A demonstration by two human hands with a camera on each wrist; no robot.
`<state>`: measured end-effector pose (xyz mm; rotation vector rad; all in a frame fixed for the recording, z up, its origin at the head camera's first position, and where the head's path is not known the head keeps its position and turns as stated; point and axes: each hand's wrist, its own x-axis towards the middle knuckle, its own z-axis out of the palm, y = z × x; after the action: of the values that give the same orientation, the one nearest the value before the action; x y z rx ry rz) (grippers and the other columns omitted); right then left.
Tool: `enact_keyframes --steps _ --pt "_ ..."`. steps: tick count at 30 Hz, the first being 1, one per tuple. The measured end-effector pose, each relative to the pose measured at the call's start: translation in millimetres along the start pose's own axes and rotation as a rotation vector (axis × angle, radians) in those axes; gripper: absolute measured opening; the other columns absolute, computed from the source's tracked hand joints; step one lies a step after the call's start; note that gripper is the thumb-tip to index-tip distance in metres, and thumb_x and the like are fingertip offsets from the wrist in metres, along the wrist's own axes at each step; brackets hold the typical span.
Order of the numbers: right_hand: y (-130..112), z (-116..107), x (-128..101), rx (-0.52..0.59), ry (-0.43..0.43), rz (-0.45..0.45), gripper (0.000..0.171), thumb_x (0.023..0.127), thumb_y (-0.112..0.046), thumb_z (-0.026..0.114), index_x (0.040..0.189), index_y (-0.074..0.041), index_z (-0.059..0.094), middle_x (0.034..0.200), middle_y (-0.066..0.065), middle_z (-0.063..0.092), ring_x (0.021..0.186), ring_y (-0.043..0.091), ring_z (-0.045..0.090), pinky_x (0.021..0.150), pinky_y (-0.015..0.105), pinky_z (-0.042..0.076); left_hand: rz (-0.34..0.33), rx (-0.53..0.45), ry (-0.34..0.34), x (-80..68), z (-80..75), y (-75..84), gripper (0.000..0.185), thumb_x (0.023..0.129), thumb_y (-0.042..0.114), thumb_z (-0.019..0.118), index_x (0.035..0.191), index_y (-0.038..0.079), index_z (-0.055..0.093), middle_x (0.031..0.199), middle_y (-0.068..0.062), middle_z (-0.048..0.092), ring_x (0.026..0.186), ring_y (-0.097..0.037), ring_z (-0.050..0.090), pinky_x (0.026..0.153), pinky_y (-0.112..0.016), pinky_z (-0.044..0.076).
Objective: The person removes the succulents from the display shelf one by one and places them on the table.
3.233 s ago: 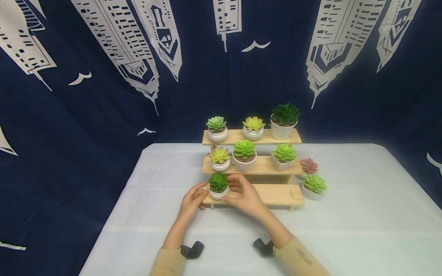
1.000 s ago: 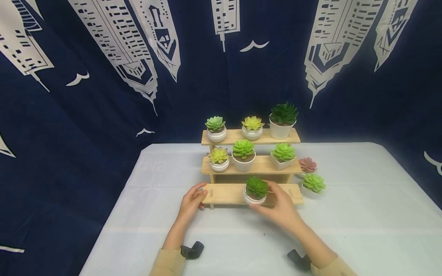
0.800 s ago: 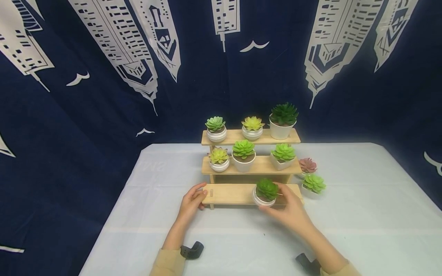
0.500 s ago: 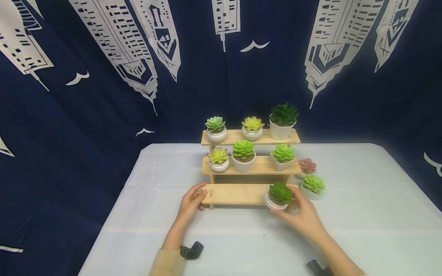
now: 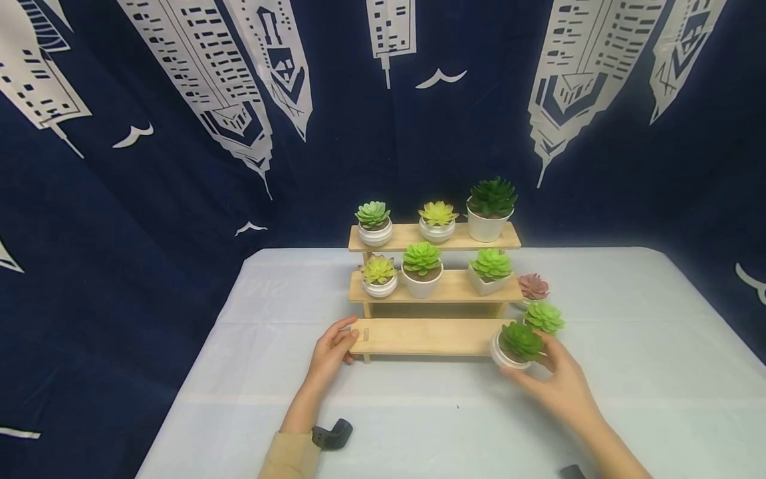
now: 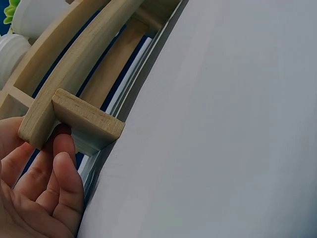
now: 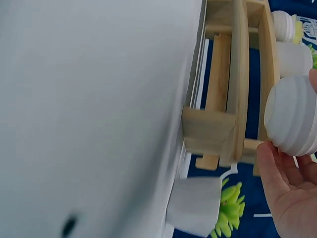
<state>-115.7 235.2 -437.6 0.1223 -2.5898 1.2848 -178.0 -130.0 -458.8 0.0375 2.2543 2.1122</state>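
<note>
My right hand (image 5: 559, 382) grips a potted succulent (image 5: 519, 342), dark green in a ribbed round white pot, tilted at the right end of the bottom tier. The right wrist view shows this pot (image 7: 292, 116) up beside the boards, with fingers (image 7: 280, 173) against its wall. My left hand (image 5: 329, 349) holds the left end of the three-tier wooden plant stand (image 5: 419, 336). In the left wrist view its fingers (image 6: 67, 183) curl under the board's end (image 6: 37, 124), next to a leg. No plant stands on the bottom tier.
Several potted succulents stand on the upper two tiers, including a tall dark green one (image 5: 487, 219) at top right. On the white-covered table (image 5: 269, 399), a pink succulent (image 5: 532, 286) and a light green one (image 5: 543, 317) stand right of the stand. A navy printed cloth (image 5: 359, 133) hangs behind.
My right hand has lifted the dark green succulent from the bottom tier's left end and carried it rightward to beyond the right end. My left hand has stayed on the stand's left end.
</note>
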Motion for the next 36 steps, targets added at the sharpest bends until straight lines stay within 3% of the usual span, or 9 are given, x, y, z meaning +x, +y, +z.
enact_keyframes --steps 12,18,22,26,28,30,33,36 --pt "14.8 -20.0 -9.1 -0.041 0.005 0.086 0.079 0.073 -0.024 0.082 0.133 0.004 0.039 0.128 0.025 0.047 0.11 0.043 0.05 0.077 0.0 0.033 0.004 0.013 0.002 0.8 0.1 -0.9 0.039 0.094 0.009 0.056 0.131 -0.001 0.051 0.1 -0.016 0.066 0.064 -0.014 0.053 0.057 -0.024 0.048" --pt "21.0 -25.2 -12.3 -0.051 0.017 0.088 0.078 0.073 -0.022 0.083 0.132 0.005 0.04 0.129 0.024 0.046 0.111 0.039 0.047 0.078 -0.003 0.031 0.01 0.023 -0.002 0.6 0.3 -0.3 0.039 0.094 0.009 0.056 0.131 -0.002 0.05 0.102 -0.018 0.066 0.062 -0.014 0.052 0.057 -0.024 0.048" --pt "26.6 -27.0 -14.5 -0.072 0.029 0.087 0.077 0.071 -0.021 0.083 0.13 0.005 0.041 0.127 0.023 0.047 0.108 0.022 0.048 0.077 -0.003 0.031 0.011 0.027 -0.004 0.6 0.2 -0.8 0.039 0.094 0.009 0.056 0.131 -0.002 0.049 0.102 -0.018 0.066 0.061 -0.014 0.052 0.057 -0.024 0.048" --pt "31.3 -29.1 -15.5 -0.089 0.02 0.105 0.078 0.071 -0.022 0.083 0.129 0.006 0.039 0.125 0.024 0.047 0.109 0.029 0.049 0.076 -0.003 0.031 0.007 0.028 -0.003 0.4 0.1 -0.3 0.039 0.094 0.009 0.056 0.131 -0.001 0.05 0.102 -0.018 0.066 0.061 -0.014 0.052 0.057 -0.024 0.048" --pt "33.2 -30.1 -15.5 -0.098 0.004 0.126 0.08 0.072 -0.024 0.083 0.13 0.008 0.038 0.125 0.027 0.046 0.11 0.04 0.048 0.082 0.009 0.043 0.008 0.026 -0.001 0.3 0.2 -0.3 0.039 0.094 0.009 0.056 0.131 -0.002 0.05 0.102 -0.019 0.066 0.061 -0.014 0.052 0.057 -0.024 0.048" --pt "35.7 -31.3 -14.9 -0.105 -0.015 0.153 0.083 0.073 -0.026 0.082 0.131 0.009 0.035 0.126 0.029 0.045 0.111 0.046 0.046 0.089 0.028 0.048 0.011 0.025 -0.002 0.0 0.1 0.0 0.039 0.094 0.009 0.056 0.131 -0.002 0.05 0.103 -0.02 0.066 0.061 -0.014 0.052 0.057 -0.024 0.048" --pt "39.0 -32.1 -14.7 -0.109 -0.04 0.187 0.086 0.073 -0.029 0.082 0.133 0.01 0.033 0.126 0.032 0.043 0.112 0.05 0.044 0.089 0.057 0.04 0.011 0.02 0.0 -0.3 0.0 0.0 0.039 0.094 0.009 0.056 0.131 -0.001 0.05 0.104 -0.02 0.066 0.061 -0.014 0.052 0.057 -0.024 0.048" --pt "42.2 -32.3 -15.0 -0.108 -0.052 0.202 0.087 0.073 -0.029 0.082 0.133 0.011 0.033 0.126 0.034 0.042 0.111 0.052 0.044 0.089 0.06 0.039 0.012 0.019 0.0 -0.4 0.0 -0.1 0.039 0.094 0.009 0.056 0.131 -0.002 0.05 0.104 -0.02 0.066 0.061 -0.014 0.052 0.057 -0.024 0.048"
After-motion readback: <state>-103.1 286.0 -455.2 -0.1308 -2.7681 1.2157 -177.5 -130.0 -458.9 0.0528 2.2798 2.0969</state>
